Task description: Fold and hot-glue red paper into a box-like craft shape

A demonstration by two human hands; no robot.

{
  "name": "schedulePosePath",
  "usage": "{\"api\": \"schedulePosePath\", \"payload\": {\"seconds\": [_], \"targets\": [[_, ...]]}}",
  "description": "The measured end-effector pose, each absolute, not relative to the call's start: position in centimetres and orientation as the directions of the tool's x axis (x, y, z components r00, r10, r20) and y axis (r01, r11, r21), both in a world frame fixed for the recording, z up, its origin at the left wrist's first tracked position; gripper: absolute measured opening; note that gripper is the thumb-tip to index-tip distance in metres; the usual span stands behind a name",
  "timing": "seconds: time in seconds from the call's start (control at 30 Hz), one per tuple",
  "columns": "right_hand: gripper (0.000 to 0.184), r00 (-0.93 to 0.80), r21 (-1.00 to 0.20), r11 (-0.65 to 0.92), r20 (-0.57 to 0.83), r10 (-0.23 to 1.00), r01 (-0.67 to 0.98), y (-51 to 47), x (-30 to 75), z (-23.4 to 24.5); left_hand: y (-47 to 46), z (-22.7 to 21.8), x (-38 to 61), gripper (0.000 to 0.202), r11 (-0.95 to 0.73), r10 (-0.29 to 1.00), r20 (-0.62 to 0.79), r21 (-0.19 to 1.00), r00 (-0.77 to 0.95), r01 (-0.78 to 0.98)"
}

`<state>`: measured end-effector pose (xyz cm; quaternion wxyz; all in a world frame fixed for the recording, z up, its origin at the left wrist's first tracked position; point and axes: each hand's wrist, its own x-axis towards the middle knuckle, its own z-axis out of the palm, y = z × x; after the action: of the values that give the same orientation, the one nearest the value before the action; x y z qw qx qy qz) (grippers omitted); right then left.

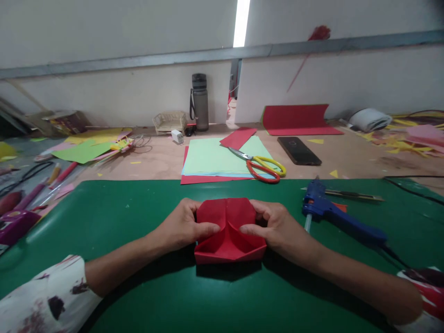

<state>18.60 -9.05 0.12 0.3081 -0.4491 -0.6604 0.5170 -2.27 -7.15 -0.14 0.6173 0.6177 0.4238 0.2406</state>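
Note:
A folded red paper piece (229, 231) lies on the green mat (138, 259) in front of me. My left hand (182, 226) grips its left side, thumb pressed on the folded flap and fingers curled round the edge. On the right side, my right hand (274, 226) holds it the same way, thumb on the flap, fingers bent behind the top corner. Both thumbs nearly meet at the centre crease. The paper's near edge stands up slightly like a shallow tray.
A blue glue gun (333, 215) lies right of my right hand, a craft knife (350, 195) behind it. Yellow and red scissors (263, 166) rest on a stack of light green and red paper (215, 159). A phone (299, 151), a bottle (200, 101) and coloured paper scraps lie beyond.

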Motion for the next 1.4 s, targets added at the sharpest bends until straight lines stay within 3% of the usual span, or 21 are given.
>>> {"api": "schedulePosePath", "payload": {"seconds": [0.3,0.73,1.07,1.4], "targets": [[0.005,-0.34,-0.97,-0.028,-0.111,0.934,0.241,-8.9,18.4,-0.3,-7.3,-0.1,-1.3,0.015,0.142,0.85,-0.243,0.96,0.468,0.242],[0.02,-0.382,-0.976,-0.214,-0.215,0.899,0.044,-8.7,17.9,-0.5,-7.5,0.3,-0.8,0.018,0.256,0.849,-0.302,0.953,0.433,0.161],[0.013,-0.39,-0.977,-0.204,-0.213,0.896,0.065,-8.8,17.8,-0.2,-7.4,0.0,-0.7,0.023,0.375,0.825,-0.353,0.926,0.441,0.041],[0.005,-0.418,-0.968,-0.192,-0.243,0.875,0.162,-8.5,18.2,0.1,-7.0,0.1,-0.7,0.015,0.235,0.818,-0.309,0.949,0.485,0.209]]}}
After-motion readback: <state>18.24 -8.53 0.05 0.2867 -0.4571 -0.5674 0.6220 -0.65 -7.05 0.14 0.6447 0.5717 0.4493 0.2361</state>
